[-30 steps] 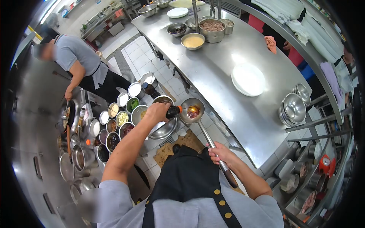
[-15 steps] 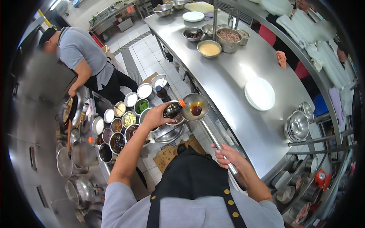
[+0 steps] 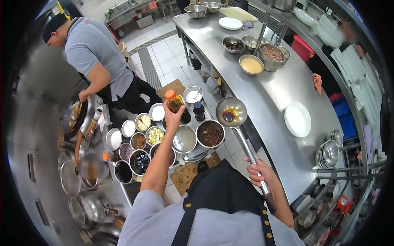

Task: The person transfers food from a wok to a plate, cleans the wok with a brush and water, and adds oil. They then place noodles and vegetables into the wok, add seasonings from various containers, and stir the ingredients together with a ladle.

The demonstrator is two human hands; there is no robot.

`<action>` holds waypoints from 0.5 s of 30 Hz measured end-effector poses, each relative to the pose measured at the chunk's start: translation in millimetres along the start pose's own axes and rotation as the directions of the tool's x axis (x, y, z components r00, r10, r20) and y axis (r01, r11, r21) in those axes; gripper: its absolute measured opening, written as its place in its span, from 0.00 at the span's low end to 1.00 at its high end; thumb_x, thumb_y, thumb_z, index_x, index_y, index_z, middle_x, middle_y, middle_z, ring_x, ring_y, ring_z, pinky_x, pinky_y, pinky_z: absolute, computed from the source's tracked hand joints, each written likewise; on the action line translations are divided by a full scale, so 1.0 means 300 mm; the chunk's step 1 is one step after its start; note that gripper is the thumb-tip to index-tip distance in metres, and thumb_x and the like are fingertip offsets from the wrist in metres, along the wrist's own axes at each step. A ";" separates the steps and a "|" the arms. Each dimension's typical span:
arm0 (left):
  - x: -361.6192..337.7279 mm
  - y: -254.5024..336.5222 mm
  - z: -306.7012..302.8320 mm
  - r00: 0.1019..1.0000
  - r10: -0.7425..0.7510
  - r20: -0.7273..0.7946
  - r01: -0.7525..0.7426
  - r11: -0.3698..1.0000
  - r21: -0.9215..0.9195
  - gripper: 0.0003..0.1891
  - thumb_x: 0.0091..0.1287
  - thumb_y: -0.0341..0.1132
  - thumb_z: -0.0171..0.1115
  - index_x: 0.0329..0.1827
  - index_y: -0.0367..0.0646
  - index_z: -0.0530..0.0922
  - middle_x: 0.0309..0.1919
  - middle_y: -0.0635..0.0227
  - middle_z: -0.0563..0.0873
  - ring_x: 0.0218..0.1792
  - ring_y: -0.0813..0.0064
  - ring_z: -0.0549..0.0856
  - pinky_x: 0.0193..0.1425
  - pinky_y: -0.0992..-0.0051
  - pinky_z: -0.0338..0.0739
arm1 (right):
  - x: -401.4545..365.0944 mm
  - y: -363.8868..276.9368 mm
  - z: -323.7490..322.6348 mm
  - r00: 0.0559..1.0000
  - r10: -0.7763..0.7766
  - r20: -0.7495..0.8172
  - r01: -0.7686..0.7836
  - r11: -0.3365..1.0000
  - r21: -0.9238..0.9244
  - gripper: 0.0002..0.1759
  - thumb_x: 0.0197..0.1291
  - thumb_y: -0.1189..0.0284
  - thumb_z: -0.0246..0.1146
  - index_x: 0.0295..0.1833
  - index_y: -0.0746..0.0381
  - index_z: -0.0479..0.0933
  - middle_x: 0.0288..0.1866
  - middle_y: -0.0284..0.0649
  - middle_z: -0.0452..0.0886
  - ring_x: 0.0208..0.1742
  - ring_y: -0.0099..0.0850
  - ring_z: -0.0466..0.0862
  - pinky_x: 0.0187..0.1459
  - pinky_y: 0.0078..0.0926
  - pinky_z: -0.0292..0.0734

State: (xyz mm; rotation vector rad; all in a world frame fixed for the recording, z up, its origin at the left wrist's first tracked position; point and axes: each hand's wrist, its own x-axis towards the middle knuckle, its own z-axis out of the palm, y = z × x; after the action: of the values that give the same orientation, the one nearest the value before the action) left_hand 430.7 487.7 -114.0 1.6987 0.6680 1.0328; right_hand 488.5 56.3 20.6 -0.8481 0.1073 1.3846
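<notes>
My left hand (image 3: 174, 116) is closed round a glass bottle (image 3: 175, 103) with an orange cap, held upright above the seasoning tubs. A dark bottle (image 3: 199, 111) with a blue cap stands just right of it. In my right hand (image 3: 261, 172) is the metal handle of a ladle (image 3: 232, 112). Its bowl is level and holds a small pool of dark and yellow liquid. Between my arms are a tub of brown sauce (image 3: 210, 133) and a tub of cloudy liquid (image 3: 184, 139).
A co-worker (image 3: 96, 61) stands at a wok (image 3: 78, 117) at the left. The steel counter (image 3: 279, 135) on the right bears a stack of white plates (image 3: 298, 119), metal bowls (image 3: 329, 153) and a bowl of yellow liquid (image 3: 251, 64). Pans line the lower left.
My left hand has moved the bottle away from the ladle, up and left, and turned it upright. The ladle now sits further right in view, and the whole view has shifted.
</notes>
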 end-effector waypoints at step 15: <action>-0.081 -0.209 0.070 0.997 -0.041 0.061 0.023 0.963 0.268 0.41 0.51 0.29 0.74 0.68 0.37 0.61 0.60 0.48 0.73 0.63 0.52 0.74 0.69 0.61 0.66 | 0.097 0.015 0.023 0.992 -0.055 -0.110 0.063 0.995 0.072 0.19 0.71 0.75 0.53 0.65 0.61 0.63 0.26 0.31 0.64 0.13 0.15 0.64 0.13 0.20 0.65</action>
State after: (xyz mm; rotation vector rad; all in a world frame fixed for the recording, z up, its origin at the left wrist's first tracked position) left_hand 439.8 480.1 -183.4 1.9387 0.8184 0.8904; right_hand 488.5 83.8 8.0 -0.8570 0.2148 1.2717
